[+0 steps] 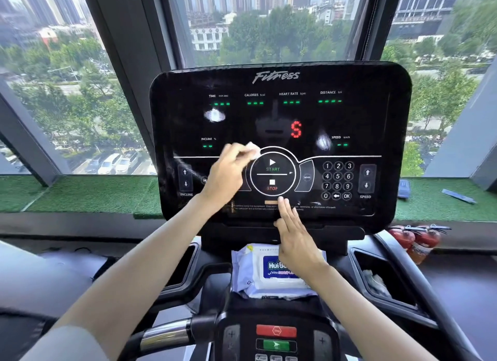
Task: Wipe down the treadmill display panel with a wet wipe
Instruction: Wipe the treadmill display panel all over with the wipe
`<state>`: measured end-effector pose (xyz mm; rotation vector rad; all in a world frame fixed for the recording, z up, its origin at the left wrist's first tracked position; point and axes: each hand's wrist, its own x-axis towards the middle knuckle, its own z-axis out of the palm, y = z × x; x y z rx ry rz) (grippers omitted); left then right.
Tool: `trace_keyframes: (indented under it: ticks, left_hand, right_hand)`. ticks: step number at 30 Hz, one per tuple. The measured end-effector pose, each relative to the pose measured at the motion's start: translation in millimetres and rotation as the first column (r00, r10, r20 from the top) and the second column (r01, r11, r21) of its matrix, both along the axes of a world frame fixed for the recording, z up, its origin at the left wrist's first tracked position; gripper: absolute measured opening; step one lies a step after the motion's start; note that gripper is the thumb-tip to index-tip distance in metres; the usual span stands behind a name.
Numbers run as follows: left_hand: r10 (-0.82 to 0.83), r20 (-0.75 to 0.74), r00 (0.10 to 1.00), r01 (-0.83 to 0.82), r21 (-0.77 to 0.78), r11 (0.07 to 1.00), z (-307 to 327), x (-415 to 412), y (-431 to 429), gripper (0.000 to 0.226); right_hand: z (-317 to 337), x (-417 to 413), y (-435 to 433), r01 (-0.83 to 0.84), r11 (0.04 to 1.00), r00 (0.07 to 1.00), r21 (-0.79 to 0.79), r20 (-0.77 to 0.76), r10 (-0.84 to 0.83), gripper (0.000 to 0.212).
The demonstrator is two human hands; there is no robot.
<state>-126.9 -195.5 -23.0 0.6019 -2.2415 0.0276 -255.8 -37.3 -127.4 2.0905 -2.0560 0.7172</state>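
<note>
Pinching a crumpled wet wipe [252, 149] between thumb and curled fingers, the left hand [226, 172] sets the wad against the display panel [376, 118] just up and left of the START/STOP ring [272, 175], at that ring's outer edge. The right hand [295, 237] lies directly below the ring with fingers straight and close together, its tips touching the panel's lower strip; it grips nothing and appears to steady the console. The governing relation is this: the panel's long axis runs left to right, the wipe sits left of the ring, and most of the glossy surface lies to the right of the ring and above it. The left hand is the nearer one and already carries the wipe, so a sideways stroke along that axis is the likely next motion. The wipe looks white, small and bunched, with no clear long axis of its own. The panel is black and reflective, with lit green dashes and a red character above the ring. Two pale patches show, one up and left of the ring [214, 115] and one up and right [322, 141]; whether they are residue or reflection cannot be determined. A pack of wipes [269, 277] rests well below the ring.
</note>
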Motion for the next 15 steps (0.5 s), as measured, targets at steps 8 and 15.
trace_keyframes:
  ticks: [8,15]
  left_hand:
    - [-0.139,0.244,0.960,0.149,-0.023,0.989,-15.8,-1.5,10.8,0.054]
    - [-0.161,0.276,0.948,0.174,-0.023,0.985,-29.7,-8.1,24.1,0.059]
  right_hand:
    - [6.1,-0.7,5.1,-0.025,0.999,1.000,0.025,0.008,0.025,0.031]
    - [3.1,-1.8,3.0,-0.010,1.000,1.000,0.015,-0.021,0.010,0.031]
